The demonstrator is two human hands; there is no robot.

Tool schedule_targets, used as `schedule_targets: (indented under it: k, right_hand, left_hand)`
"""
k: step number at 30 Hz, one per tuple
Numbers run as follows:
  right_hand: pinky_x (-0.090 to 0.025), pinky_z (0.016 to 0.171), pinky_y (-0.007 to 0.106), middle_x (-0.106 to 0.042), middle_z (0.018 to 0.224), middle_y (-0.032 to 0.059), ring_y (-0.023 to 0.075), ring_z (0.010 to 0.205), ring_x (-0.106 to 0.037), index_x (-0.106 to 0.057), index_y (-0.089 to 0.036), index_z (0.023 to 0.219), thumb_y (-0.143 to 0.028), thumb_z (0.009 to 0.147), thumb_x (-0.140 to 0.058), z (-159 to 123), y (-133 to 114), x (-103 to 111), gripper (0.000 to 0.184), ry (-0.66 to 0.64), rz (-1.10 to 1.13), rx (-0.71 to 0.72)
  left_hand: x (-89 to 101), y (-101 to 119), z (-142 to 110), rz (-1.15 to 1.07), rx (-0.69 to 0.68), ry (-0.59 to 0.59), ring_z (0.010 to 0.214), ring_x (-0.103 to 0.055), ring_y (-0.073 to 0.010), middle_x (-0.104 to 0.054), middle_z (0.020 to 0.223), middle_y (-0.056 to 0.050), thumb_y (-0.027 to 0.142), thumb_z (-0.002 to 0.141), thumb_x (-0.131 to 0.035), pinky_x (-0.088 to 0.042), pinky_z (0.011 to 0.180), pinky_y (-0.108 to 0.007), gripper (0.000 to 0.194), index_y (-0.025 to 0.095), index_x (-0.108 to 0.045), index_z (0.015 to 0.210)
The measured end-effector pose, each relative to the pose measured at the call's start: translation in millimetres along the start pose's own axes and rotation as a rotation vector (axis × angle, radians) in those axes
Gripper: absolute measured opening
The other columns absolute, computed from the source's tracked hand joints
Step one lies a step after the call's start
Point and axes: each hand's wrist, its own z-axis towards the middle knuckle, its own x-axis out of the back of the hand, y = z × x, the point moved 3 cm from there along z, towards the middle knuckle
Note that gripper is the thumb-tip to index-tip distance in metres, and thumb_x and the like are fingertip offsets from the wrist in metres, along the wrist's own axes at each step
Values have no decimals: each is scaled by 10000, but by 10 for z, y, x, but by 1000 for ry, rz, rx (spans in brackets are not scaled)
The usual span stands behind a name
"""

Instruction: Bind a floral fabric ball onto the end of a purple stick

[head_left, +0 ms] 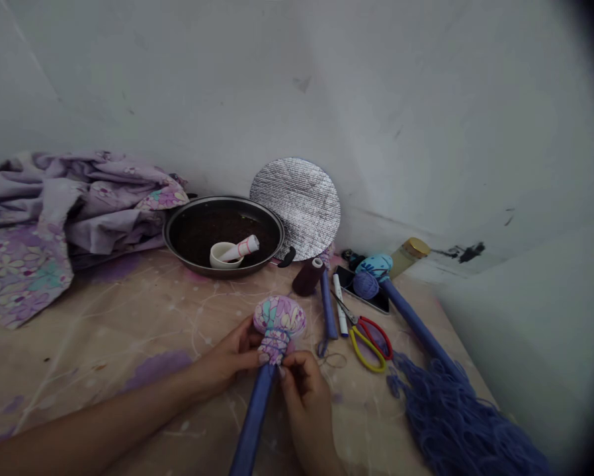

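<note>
A cloth-headed stick is in front of me, its shaft wrapped in blue-purple fabric. The round padded head is covered in floral cloth, gathered at the neck under several turns of dark thread. My left hand is closed around that neck, thumb on the gathered cloth. At the lower right edge of the cloth, my right hand has thumb and forefinger pinched together; whatever is between them is too small to name. Just right of the hands, a loose loop of thread lies on the table.
Scissors, a white marker, a dark thread cone and another wrapped stick lie to the right, near a heap of blue yarn. Behind are a pan, a silver disc and piled floral cloth.
</note>
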Motion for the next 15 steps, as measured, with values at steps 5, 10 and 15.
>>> schedule_targets:
  k: [5, 10, 15]
  right_hand:
    - [-451, 627, 229, -596, 774, 3, 149, 702, -576, -562, -204, 870, -243, 875, -493, -11, -8, 16, 79, -13, -5, -4]
    - [-439, 634, 243, -592, 796, 11, 155, 720, -565, -570, -205, 864, -254, 896, -467, 9, -23, 57, 118, 7, -63, 53]
    - [-437, 631, 245, -587, 773, 7, 154, 701, -561, -571, -201, 847, -244, 897, -471, 10, -29, 79, 120, 28, -88, 63]
  left_hand:
    - [10, -23, 7, -3, 0, -14, 923, -618, -187, -639, 1040, -90, 174, 711, -711, -462, 783, -289, 583, 191, -434, 1223]
    - [3, -31, 11, -15, -47, -32, 932, -614, -195, -648, 1026, -71, 147, 702, -717, -453, 806, -295, 601, 197, -432, 1230]
    - [15, -36, 30, 16, -87, -74, 931, -616, -196, -642, 1033, -79, 160, 697, -726, -454, 795, -295, 627, 202, -418, 1243]
